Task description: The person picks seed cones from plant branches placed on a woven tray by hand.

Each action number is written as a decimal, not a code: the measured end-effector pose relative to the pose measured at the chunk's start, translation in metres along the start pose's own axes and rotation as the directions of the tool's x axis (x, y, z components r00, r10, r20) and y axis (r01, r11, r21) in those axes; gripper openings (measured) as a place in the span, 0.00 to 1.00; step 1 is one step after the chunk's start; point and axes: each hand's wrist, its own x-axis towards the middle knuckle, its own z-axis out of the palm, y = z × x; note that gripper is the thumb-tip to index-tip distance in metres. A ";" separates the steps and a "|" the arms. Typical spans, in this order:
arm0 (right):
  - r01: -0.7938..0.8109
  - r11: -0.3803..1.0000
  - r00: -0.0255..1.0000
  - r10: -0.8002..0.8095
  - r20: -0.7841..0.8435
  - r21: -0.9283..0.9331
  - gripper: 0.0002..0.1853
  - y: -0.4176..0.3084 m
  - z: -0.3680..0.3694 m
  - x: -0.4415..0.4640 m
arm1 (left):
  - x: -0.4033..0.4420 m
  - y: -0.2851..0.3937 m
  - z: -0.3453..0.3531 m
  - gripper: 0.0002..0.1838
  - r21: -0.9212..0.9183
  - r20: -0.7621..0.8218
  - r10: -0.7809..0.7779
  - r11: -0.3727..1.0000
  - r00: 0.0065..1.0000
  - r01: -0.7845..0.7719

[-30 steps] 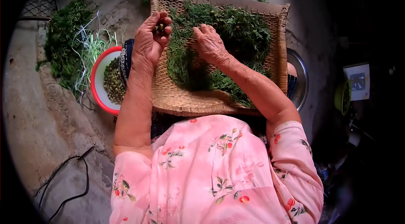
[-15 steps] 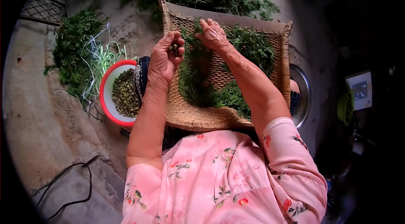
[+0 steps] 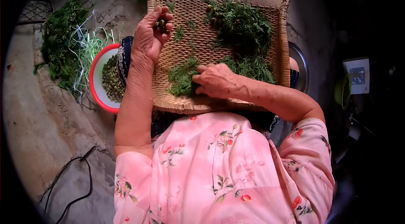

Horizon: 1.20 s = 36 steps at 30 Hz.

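A woven wicker tray (image 3: pixel 206 47) rests across the lap. Curled above its left edge, my left hand (image 3: pixel 151 36) holds several small greenish round seed cones (image 3: pixel 160 25). My right hand (image 3: pixel 216 81), fingers bent and pressed together, is low in the tray on a clump of feathery green sprigs (image 3: pixel 182 76); its fingertips are partly hidden. A larger dark pile of sprigs (image 3: pixel 242 23) lies at the upper right of the tray, with more sprigs just below it.
A red-rimmed white basin (image 3: pixel 93 72) of similar seed cones stands left, partly behind my left arm. A metal basin (image 3: pixel 300 68) is at the right. Cut greenery (image 3: pixel 63 34) and pale plastic strings (image 3: pixel 90 49) lie left, and a black cable (image 3: pixel 89 173) lower left.
My right hand has moved from the top of the tray down towards me, and sprigs on the left side are now bunched lower. My left hand still holds the seed cones.
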 end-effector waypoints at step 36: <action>0.423 0.887 0.842 -0.460 -0.282 -0.185 0.08 0.011 0.020 0.032 | 0.000 -0.003 0.003 0.11 0.239 -0.037 -0.022 0.970 0.999 0.030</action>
